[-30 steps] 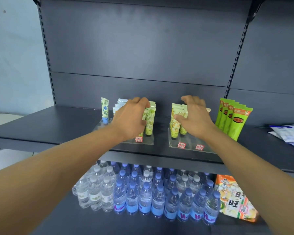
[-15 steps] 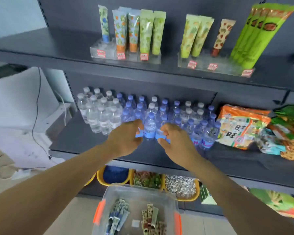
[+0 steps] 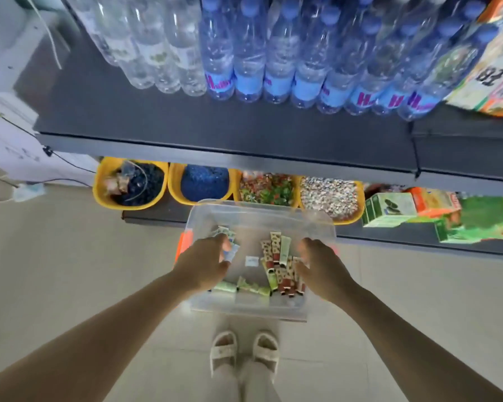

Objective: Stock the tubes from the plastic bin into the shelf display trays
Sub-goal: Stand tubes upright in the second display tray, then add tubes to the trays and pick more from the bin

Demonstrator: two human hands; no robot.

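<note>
Both your hands have dropped from the shelf and are now reaching into the plastic bin [image 3: 204, 211]: left hand [image 3: 205, 264] fingering blue-capped tubes [image 3: 228, 242], right hand [image 3: 321, 268] spread loose just right of the leopard-print tubes [image 3: 280, 268].

Single head-worn wide-angle view, facing steeply down, close above plastic bin [image 3: 262, 216], shelf [image 3: 215, 134] front ahead

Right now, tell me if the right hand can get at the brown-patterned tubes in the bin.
Probably yes. The right hand hovers over the open plastic bin, right beside the brown-patterned tubes; there is no lid, and nothing lies over them. The left hand is across the bin, out of the way.
</note>
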